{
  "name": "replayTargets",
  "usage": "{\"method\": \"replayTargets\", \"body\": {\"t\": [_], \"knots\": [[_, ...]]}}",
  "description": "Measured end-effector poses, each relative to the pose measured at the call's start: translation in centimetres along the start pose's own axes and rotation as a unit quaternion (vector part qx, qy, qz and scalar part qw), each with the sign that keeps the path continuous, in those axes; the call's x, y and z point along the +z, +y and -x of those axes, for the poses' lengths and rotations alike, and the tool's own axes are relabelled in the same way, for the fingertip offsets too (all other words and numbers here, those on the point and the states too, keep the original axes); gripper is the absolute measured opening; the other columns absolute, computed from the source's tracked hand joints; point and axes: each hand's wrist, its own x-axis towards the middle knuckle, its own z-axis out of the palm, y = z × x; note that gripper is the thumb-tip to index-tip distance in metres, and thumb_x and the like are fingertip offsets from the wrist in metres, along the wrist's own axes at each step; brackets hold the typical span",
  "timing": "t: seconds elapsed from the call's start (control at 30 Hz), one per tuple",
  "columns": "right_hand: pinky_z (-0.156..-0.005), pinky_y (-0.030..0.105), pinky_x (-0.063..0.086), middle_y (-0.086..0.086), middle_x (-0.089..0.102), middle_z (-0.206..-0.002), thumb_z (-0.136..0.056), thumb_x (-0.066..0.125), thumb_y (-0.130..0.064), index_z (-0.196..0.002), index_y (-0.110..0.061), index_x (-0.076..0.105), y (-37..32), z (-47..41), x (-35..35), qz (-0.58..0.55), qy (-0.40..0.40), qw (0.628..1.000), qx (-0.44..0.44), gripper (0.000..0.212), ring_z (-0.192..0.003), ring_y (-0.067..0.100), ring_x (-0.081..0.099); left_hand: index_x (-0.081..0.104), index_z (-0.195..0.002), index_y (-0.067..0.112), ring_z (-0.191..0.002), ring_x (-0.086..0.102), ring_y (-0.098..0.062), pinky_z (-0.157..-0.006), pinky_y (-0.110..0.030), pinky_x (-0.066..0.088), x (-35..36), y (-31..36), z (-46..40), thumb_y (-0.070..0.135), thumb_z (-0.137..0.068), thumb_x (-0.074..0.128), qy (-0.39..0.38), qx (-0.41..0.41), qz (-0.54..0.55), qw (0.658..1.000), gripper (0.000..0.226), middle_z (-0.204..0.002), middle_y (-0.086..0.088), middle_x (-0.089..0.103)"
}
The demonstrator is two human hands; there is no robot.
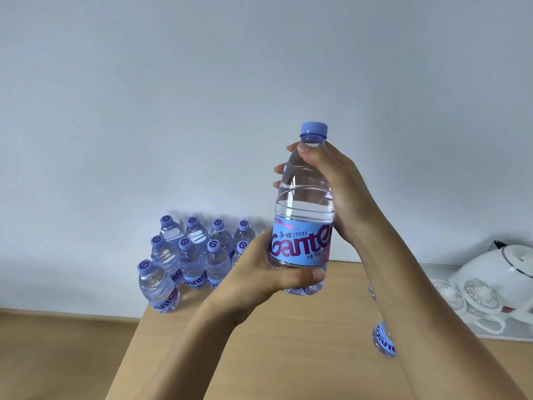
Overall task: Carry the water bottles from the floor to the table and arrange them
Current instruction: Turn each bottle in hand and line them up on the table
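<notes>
A clear water bottle (pixel 302 209) with a purple cap and a blue label is held upright in the air above the wooden table (pixel 288 342). My left hand (pixel 259 275) grips its base from below, thumb across the front. My right hand (pixel 331 186) grips its neck and shoulder just under the cap. Several bottles of the same kind (pixel 190 255) stand in rows at the table's far left corner. Another bottle (pixel 383 339) stands on the table, mostly hidden behind my right forearm.
A white tray (pixel 490 336) at the table's right holds a white teapot (pixel 499 269) and glass cups (pixel 467 295). A pale wall rises behind the table. The wooden floor (pixel 57 356) shows to the left of the table.
</notes>
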Motion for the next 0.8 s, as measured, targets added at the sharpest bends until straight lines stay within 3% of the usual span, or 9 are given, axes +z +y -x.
{"method": "replayTargets", "body": {"t": [0.2, 0.4, 0.5, 0.63, 0.7, 0.8], "knots": [[-0.069, 0.023, 0.055, -0.001, 0.071, -0.088, -0.095, 0.054, -0.040, -0.094, -0.016, 0.061, 1.7, -1.1, 2.1, 0.092, -0.093, 0.990, 0.050, 0.025, -0.080, 0.012, 0.070, 0.065, -0.104, 0.024, -0.088, 0.071, -0.019, -0.077, -0.029, 0.058, -2.7, -1.4, 1.3, 0.019, -0.063, 0.086, 0.060, 0.001, -0.011, 0.998, 0.046, -0.098, -0.008, 0.073], [-0.094, 0.037, 0.055, 0.004, 0.072, -0.111, -0.099, 0.055, -0.041, -0.113, -0.012, 0.061, 4.0, -2.4, 4.2, 0.166, -0.147, 0.970, 0.094, 0.033, -0.106, 0.018, 0.069, 0.059, -0.114, 0.016, -0.091, 0.071, -0.021, -0.072, -0.025, 0.056, -5.8, -3.3, 2.8, 0.014, -0.063, 0.087, 0.126, -0.023, -0.042, 0.991, 0.057, -0.099, -0.005, 0.074], [-0.088, 0.031, 0.057, 0.006, 0.072, -0.112, -0.099, 0.055, -0.036, -0.111, -0.009, 0.063, 5.4, -2.8, 5.3, 0.185, -0.152, 0.966, 0.100, 0.030, -0.105, 0.017, 0.070, 0.058, -0.116, 0.018, -0.095, 0.071, -0.022, -0.073, -0.027, 0.057, -7.2, -4.2, 3.5, 0.012, -0.066, 0.087, 0.129, -0.039, -0.045, 0.990, 0.059, -0.103, -0.005, 0.073], [-0.068, 0.013, 0.051, 0.007, 0.072, -0.112, -0.100, 0.055, -0.031, -0.111, -0.007, 0.065, 7.5, -3.0, 6.8, 0.189, -0.163, 0.961, 0.116, 0.028, -0.090, 0.010, 0.071, 0.056, -0.118, 0.020, -0.094, 0.070, -0.018, -0.077, -0.028, 0.057, -9.2, -5.5, 4.5, 0.014, -0.072, 0.086, 0.105, -0.061, -0.044, 0.992, 0.055, -0.104, -0.006, 0.072], [-0.074, 0.018, 0.053, 0.010, 0.071, -0.114, -0.101, 0.055, -0.028, -0.114, -0.003, 0.063, 8.8, -3.0, 7.4, 0.177, -0.175, 0.960, 0.130, 0.030, -0.096, 0.014, 0.070, 0.056, -0.120, 0.018, -0.098, 0.069, -0.018, -0.084, -0.030, 0.057, -10.3, -6.4, 5.1, 0.013, -0.075, 0.084, 0.116, -0.073, -0.045, 0.990, 0.054, -0.106, -0.005, 0.072], [-0.082, 0.024, 0.056, 0.013, 0.069, -0.117, -0.101, 0.054, -0.022, -0.120, 0.002, 0.059, 10.8, -2.8, 8.4, 0.167, -0.184, 0.958, 0.146, 0.030, -0.102, 0.018, 0.068, 0.059, -0.117, 0.017, -0.088, 0.069, -0.009, -0.071, -0.018, 0.056, -11.8, -8.3, 5.9, 0.011, -0.074, 0.084, 0.169, -0.079, -0.084, 0.979, 0.050, -0.100, 0.000, 0.073]]}}
